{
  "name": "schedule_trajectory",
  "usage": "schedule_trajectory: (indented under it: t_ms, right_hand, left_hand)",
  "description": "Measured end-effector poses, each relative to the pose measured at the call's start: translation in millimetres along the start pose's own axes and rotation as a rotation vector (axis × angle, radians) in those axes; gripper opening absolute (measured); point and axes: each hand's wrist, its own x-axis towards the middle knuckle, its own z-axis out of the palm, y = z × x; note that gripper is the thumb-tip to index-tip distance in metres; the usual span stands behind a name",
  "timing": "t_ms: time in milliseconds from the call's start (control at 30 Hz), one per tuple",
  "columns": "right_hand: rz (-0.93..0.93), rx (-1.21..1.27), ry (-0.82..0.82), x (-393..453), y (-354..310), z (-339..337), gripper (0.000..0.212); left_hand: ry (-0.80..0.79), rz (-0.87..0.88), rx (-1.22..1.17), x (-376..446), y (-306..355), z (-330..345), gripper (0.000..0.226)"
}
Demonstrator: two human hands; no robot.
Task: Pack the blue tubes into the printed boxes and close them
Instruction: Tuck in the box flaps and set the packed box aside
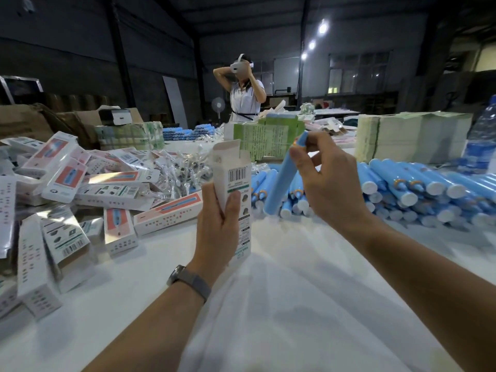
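Note:
My left hand (pixel 218 224) grips a white printed box (pixel 234 178) upright, with its top flap open and the barcode side facing me. My right hand (pixel 327 183) pinches a blue tube (pixel 281 181) near its upper end. The tube hangs tilted just to the right of the box, outside it, its lower end above the table. A large heap of blue tubes (pixel 418 189) with white caps lies on the right of the table. Many printed boxes (pixel 88 189) lie piled on the left.
A white cloth covers the table (pixel 268 277). Stacks of flat green cartons (pixel 268 138) and pale bundles (pixel 410 138) stand behind. A water bottle (pixel 483 140) stands at far right. Clear-wrapped small items (pixel 185 167) lie mid-table. A person with a headset (pixel 245 89) stands beyond.

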Motion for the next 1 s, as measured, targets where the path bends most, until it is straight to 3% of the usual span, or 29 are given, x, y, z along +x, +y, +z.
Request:
schedule_trajectory:
  t_ms: [233, 500, 800, 1000]
  right_hand:
    - [0.089, 0.19, 0.064, 14.3, -12.8, -10.7, 0.009]
    - [0.116, 0.574, 0.263, 31.2, -44.3, -30.9, 0.009]
    - [0.1, 0.514, 0.146, 22.8, -47.8, -22.1, 0.007]
    - [-0.036, 0.489, 0.118, 17.2, -49.9, -20.0, 0.021]
  left_hand:
    - [-0.042, 0.064, 0.092, -1.1, -0.4, -1.0, 0.025]
    - [-0.062, 0.091, 0.081, -2.5, 4.0, 0.3, 0.023]
    - [-0.083, 0.166, 0.163, -6.3, 6.1, 1.0, 0.019]
    - [-0.093, 0.213, 0.219, -7.3, 3.0, 0.9, 0.018]
